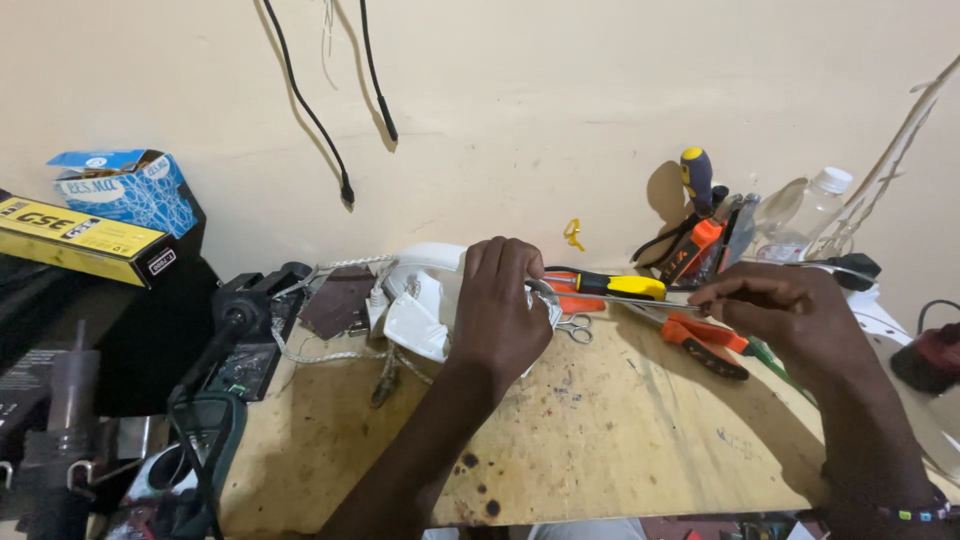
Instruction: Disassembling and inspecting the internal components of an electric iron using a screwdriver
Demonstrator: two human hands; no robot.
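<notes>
My left hand (pixel 502 312) lies over a white plastic appliance (pixel 420 300) at the back of the wooden workbench (pixel 600 430) and grips it. Its fingers cover the appliance's right end. My right hand (pixel 790 310) holds a thin metal rod-like tool (pixel 640 299) that reaches left toward the appliance; its tip is by my left hand's fingers. A braided white cord (pixel 330 352) runs out from the appliance to the left.
A yellow-handled screwdriver (pixel 610 285), orange pliers (pixel 705 345), small scissors (pixel 575 326) and a holder of tools (pixel 705 225) lie behind my hands. A clear plastic bottle (pixel 805 215) stands at right. Boxes (pixel 110 215) and dark equipment (pixel 210 400) crowd the left.
</notes>
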